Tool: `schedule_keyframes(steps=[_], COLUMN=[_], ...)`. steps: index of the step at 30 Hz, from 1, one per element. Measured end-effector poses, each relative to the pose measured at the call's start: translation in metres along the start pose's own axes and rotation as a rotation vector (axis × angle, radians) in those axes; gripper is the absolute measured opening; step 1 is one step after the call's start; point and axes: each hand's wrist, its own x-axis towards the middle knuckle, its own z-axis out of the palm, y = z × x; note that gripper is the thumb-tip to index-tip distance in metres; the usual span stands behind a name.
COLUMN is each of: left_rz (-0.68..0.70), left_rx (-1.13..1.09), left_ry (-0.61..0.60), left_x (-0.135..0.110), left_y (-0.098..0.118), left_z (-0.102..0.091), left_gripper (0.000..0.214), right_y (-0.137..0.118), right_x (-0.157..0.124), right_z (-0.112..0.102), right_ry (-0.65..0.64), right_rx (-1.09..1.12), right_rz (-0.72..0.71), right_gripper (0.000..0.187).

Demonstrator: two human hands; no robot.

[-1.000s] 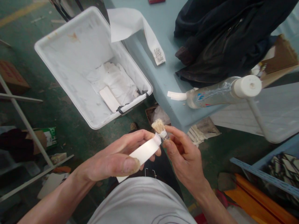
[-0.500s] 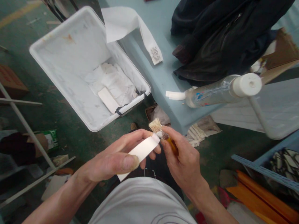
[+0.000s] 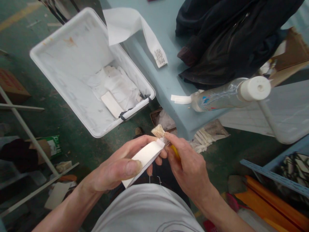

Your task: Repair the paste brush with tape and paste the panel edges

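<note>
A white strip (image 3: 147,154) lies in my left hand (image 3: 120,167), pinned by the thumb on top with the fingers beneath. Its far end curves up against the brush in my other hand. My right hand (image 3: 188,158) is closed round the yellow handle of a brush (image 3: 158,130) with pale bristles, which point up and to the left. Near the brush's neck my two hands almost touch. Part of the handle is hidden by the right fingers.
A white bin (image 3: 70,64) holding white pieces stands at the upper left. On the blue-grey table (image 3: 169,83) are a long white band (image 3: 125,24), a dark jacket (image 3: 224,38) and a clear bottle (image 3: 222,96). Metal frames (image 3: 29,129) stand left.
The white strip has tilted slightly, so more of its lower edge shows. The brush has shifted a little left and down, with its bristles turned. Both hands keep their hold.
</note>
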Motion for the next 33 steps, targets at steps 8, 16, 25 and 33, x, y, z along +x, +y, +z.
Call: schedule_keyframes(steps=[8, 16, 25, 33], left_rz=[0.009, 0.004, -0.01, 0.015], left_rx=[-0.065, -0.075, -0.14, -0.184], left_ry=[0.017, 0.044, 0.043, 0.102], left_x=[-0.005, -0.006, -0.009, -0.011], left_y=[-0.008, -0.011, -0.015, -0.017], left_z=[0.004, 0.011, 0.016, 0.023], left_gripper=[0.072, 0.067, 0.063, 0.059], right_y=[0.004, 0.006, 0.01, 0.009], right_x=[-0.003, -0.01, -0.015, -0.016], right_z=[-0.004, 0.001, -0.001, 0.0], right_ry=[-0.014, 0.05, 0.043, 0.019], right_rx=[-0.037, -0.027, -0.032, -0.06], right_rz=[-0.045, -0.111, -0.137, -0.142], right_gripper=[0.043, 0.042, 0.042, 0.039])
